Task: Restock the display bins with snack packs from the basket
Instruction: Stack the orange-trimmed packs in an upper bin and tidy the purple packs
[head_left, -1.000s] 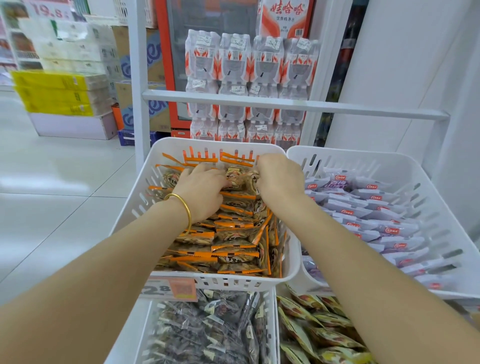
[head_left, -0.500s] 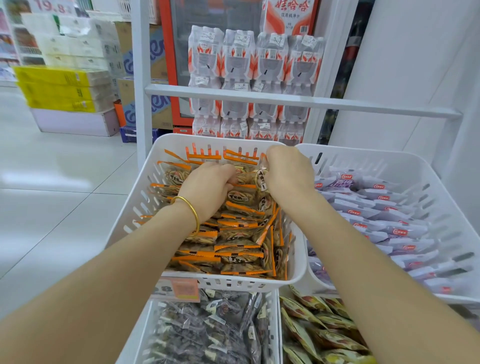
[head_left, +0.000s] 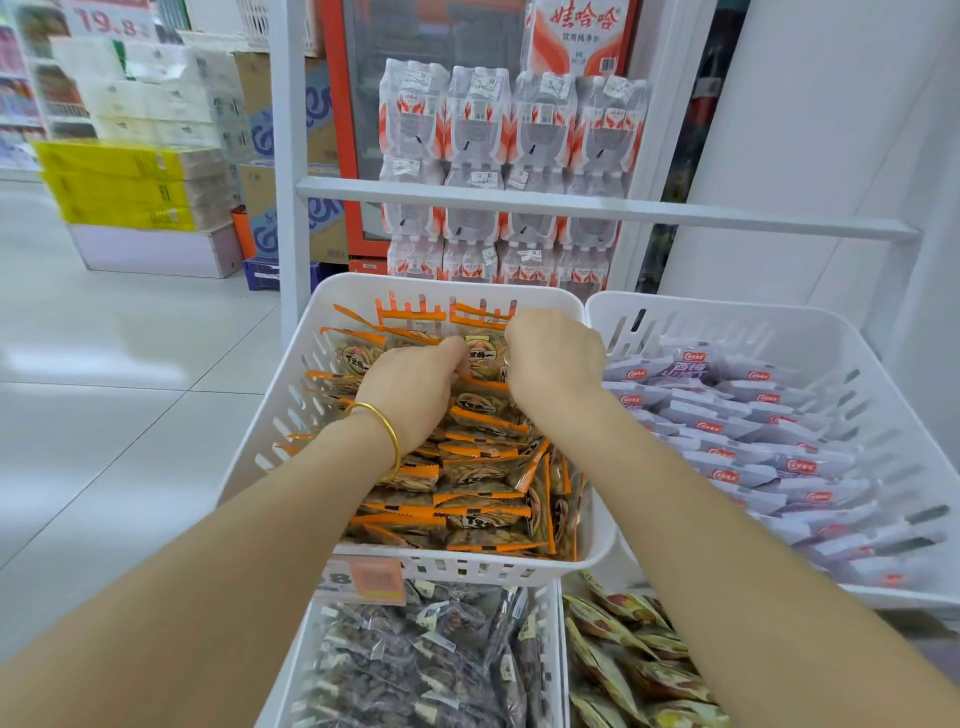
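Shop aisle with white rack (head_left: 571, 208): display bin (head_left: 493, 569) filled with orange-edged snack packs (head_left: 483, 467). Left hand (head_left: 415, 395) and right hand (head_left: 553, 356) pinching one pack (head_left: 480, 353) at bin's rear. Advisable: seat upright, label forward, flush against back row.

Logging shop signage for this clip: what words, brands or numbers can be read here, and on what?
"19.8": price sign, top left.
"娃哈哈", "饮用纯净水": red-and-white box above the bottled-water packs.
"西梅": purple packs in the right bin.
"8": orange price tag on the left bin; its other digits are blurred.
Print on the orange packs and the bottled-water packs: too blurred to read.
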